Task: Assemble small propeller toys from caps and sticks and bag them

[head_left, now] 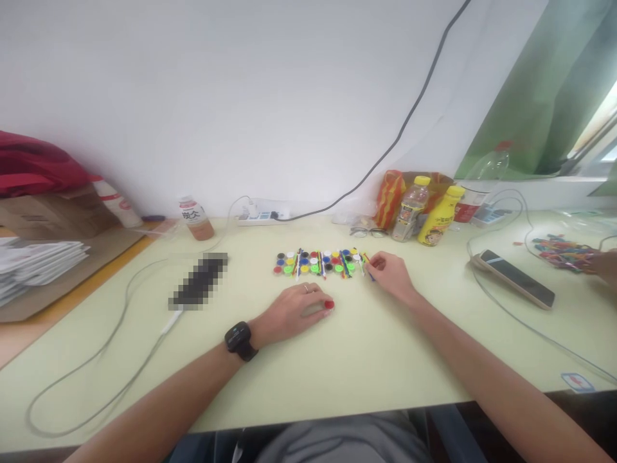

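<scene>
Discs: coloured discs [314,262] lie in short rows on the pale surface [366,360], with coloured sticks [321,264] standing between groups of them like dividers, running front to back.
Left hand: the left hand [294,310] rests on the surface in front of the discs, fingers curled, thumb and index nearly together at a red disc [329,304], which they seem to pinch; it is well apart from the sticks.
Left wrist and finger: a black watch [240,337] and a thin ring [306,289].
Right hand: the right hand [389,273] is at the right end of the discs, thumb and index closed on a blue stick [371,276]; the other fingers are folded in. Whether the stick is lifted, I cannot tell.
Bottles: a yellow bottle [439,217] and a clear bottle [411,209] stand behind and right of the discs; a tea bottle [196,218] stands behind and left.
Glasses: the glasses [369,232] lie behind the discs, toward the right.
Phone: the phone [518,278] lies right of the discs.
Pile: a coloured pile [562,252] lies far right of the discs, another person's hand [605,265] beside it, blurred.
</scene>
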`<act>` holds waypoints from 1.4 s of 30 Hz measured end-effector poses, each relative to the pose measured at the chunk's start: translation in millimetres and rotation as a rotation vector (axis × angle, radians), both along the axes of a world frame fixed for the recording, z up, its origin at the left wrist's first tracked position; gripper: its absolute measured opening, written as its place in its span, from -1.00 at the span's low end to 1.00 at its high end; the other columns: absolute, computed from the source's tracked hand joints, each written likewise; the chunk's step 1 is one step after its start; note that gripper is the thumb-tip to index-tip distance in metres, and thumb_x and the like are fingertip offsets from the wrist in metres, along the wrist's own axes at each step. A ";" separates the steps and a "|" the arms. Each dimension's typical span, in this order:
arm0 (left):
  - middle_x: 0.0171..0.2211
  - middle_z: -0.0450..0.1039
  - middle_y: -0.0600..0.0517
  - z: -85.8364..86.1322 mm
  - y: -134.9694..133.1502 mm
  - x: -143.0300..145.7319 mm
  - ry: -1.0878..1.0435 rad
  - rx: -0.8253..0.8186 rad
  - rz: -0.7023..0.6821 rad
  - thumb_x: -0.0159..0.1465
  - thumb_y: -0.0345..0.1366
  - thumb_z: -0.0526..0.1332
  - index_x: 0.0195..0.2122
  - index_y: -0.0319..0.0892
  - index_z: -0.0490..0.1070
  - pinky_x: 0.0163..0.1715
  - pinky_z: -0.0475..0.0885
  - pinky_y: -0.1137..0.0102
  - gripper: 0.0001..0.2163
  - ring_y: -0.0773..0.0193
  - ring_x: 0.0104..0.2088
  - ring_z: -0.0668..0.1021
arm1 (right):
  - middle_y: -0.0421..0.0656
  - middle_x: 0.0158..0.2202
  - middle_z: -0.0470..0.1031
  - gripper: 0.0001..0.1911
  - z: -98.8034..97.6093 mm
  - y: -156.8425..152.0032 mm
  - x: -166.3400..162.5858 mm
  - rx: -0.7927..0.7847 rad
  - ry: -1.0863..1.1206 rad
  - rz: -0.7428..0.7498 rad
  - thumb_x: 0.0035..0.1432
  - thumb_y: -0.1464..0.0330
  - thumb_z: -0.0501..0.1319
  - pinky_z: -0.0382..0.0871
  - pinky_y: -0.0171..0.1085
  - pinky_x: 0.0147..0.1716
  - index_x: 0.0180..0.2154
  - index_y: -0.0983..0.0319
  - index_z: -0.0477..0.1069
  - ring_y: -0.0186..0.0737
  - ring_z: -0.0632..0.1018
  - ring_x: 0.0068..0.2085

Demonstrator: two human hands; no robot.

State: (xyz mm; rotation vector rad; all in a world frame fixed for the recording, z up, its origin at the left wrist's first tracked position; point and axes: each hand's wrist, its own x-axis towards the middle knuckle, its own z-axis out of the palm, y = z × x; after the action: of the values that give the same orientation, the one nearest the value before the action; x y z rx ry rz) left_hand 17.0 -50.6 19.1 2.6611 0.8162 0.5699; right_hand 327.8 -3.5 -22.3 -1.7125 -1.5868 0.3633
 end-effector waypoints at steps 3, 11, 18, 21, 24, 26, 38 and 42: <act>-0.08 0.55 -0.01 -1.6 0.8 2.1 -0.019 0.002 0.013 0.48 -0.17 0.15 0.01 -0.03 0.52 -0.06 0.48 0.31 -0.79 0.18 -0.09 0.57 | -0.12 -0.37 0.63 -0.90 6.6 -3.0 0.1 0.072 0.030 -0.022 0.07 0.32 0.29 0.42 -0.27 -0.35 -0.35 0.20 0.51 -0.19 0.57 -0.38; -0.11 0.57 0.07 -3.0 0.3 -0.8 -0.073 -0.106 0.111 0.41 -0.13 0.23 0.07 -0.01 0.44 -0.18 0.45 0.34 -0.75 0.24 -0.22 0.54 | -0.07 -0.27 0.64 -0.82 30.2 -26.4 -17.8 0.140 0.240 0.183 0.18 0.27 0.25 0.53 -0.18 -0.18 -0.25 0.23 0.52 -0.14 0.62 -0.26; -0.12 0.54 0.05 -7.5 2.2 0.8 -0.163 -0.213 0.221 0.33 0.00 0.30 0.11 -0.04 0.28 -0.30 0.41 0.34 -0.58 0.25 -0.31 0.48 | -0.12 -0.30 0.60 -0.75 35.5 -52.3 -55.3 -0.021 0.401 0.497 0.30 0.17 0.21 0.49 -0.22 -0.29 -0.20 0.21 0.52 -0.21 0.58 -0.33; -0.18 0.55 0.07 -9.0 3.4 3.0 -0.127 -0.219 0.207 0.34 -0.02 0.29 0.21 0.00 0.24 -0.27 0.41 0.32 -0.52 0.23 -0.31 0.50 | -0.10 -0.22 0.61 -0.77 34.2 -59.9 -68.5 -0.061 0.397 0.589 0.31 0.20 0.22 0.45 -0.22 -0.25 -0.22 0.20 0.56 -0.17 0.57 -0.24; -0.13 0.56 0.05 -9.0 4.0 5.0 -0.138 -0.215 0.204 0.33 -0.01 0.31 0.24 0.01 0.24 -0.20 0.44 0.30 -0.48 0.20 -0.24 0.54 | -0.12 -0.26 0.59 -0.76 30.4 -63.7 -75.9 -0.142 0.452 0.631 0.32 0.22 0.19 0.41 -0.23 -0.31 -0.18 0.21 0.55 -0.21 0.55 -0.31; -0.09 0.58 0.05 -8.3 4.0 5.8 -0.154 -0.231 0.180 0.34 -0.04 0.31 0.25 0.03 0.25 -0.15 0.45 0.29 -0.50 0.19 -0.19 0.56 | -0.14 -0.28 0.57 -0.77 27.0 -64.4 -78.5 -0.175 0.506 0.631 0.31 0.22 0.20 0.40 -0.24 -0.33 -0.13 0.22 0.51 -0.22 0.53 -0.34; -0.18 0.58 0.08 -8.7 1.5 12.2 -0.183 -0.222 0.132 0.37 -0.19 0.29 -0.13 -0.03 0.49 -0.16 0.47 0.35 -0.89 0.22 -0.18 0.59 | -0.12 -0.29 0.55 -0.72 20.5 -61.0 -83.0 -0.241 0.545 0.619 0.22 0.16 0.34 0.43 -0.23 -0.28 -0.22 0.23 0.43 -0.21 0.56 -0.30; -0.22 0.58 0.08 -9.9 0.6 11.1 -0.148 -0.178 0.126 0.40 -0.17 0.27 -0.12 -0.01 0.52 -0.18 0.46 0.35 -0.89 0.22 -0.20 0.59 | -0.18 -0.37 0.50 -0.65 20.4 -59.9 -80.4 -0.343 0.566 0.598 0.18 0.09 0.37 0.28 -0.33 -0.51 -0.24 0.22 0.41 -0.30 0.47 -0.43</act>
State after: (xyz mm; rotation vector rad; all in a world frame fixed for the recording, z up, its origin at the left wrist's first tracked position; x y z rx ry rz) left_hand 28.1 -50.0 9.2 2.3884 0.9489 0.6824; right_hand 247.4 -63.4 -1.9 -1.1585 -1.6155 1.3531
